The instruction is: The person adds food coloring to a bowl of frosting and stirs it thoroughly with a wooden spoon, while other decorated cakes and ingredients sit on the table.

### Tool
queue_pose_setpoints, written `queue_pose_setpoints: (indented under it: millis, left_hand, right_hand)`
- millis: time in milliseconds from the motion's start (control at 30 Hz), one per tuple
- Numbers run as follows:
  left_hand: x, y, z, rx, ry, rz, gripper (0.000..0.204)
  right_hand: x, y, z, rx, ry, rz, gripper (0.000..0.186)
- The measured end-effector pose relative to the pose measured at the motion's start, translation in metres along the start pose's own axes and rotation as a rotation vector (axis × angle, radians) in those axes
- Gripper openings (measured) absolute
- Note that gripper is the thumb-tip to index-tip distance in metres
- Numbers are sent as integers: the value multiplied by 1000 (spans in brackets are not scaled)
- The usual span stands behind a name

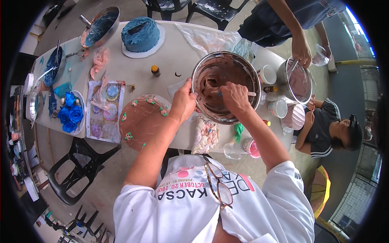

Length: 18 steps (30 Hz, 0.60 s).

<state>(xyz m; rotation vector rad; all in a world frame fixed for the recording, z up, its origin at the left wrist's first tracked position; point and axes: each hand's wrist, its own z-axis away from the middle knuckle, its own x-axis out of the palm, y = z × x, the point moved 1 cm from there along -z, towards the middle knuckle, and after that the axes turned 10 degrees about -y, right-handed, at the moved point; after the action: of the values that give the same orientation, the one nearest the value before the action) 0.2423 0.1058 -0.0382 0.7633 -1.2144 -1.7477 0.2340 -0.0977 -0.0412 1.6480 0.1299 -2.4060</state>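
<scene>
A steel mixing bowl (257, 75) stands at the middle of the table, its inside smeared with brown frosting (223, 69). My left hand (184, 101) grips the bowl's left rim, fingers wrapped round it. Inside the bowl, my right hand (236, 98) is closed round a spatula (251, 94); a pale end of the handle sticks out to the right of the fist, and the blade end is partly hidden by the hand and frosting. Left of the bowl, partly behind my left forearm, is a round brown-frosted cake (135, 117) with small pink and green decorations.
A blue-frosted cake (142, 35) stands at the back, with a small bottle (155, 71) in front. Blue flowers (71, 113) lie at left. A filled piping bag (206, 135) is near the front edge. Another person's hand (302, 52) works at a second bowl (308, 83).
</scene>
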Motion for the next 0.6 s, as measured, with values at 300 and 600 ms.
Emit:
queue_pose_setpoints:
  millis: [300,600]
  left_hand:
    - [19,-31,11,84,91,13,60]
    - [10,-55,4,68,139,-387,68]
  right_hand:
    - [4,19,-3,213,57,-49,21]
    - [-4,0,13,69,-78,-23,20]
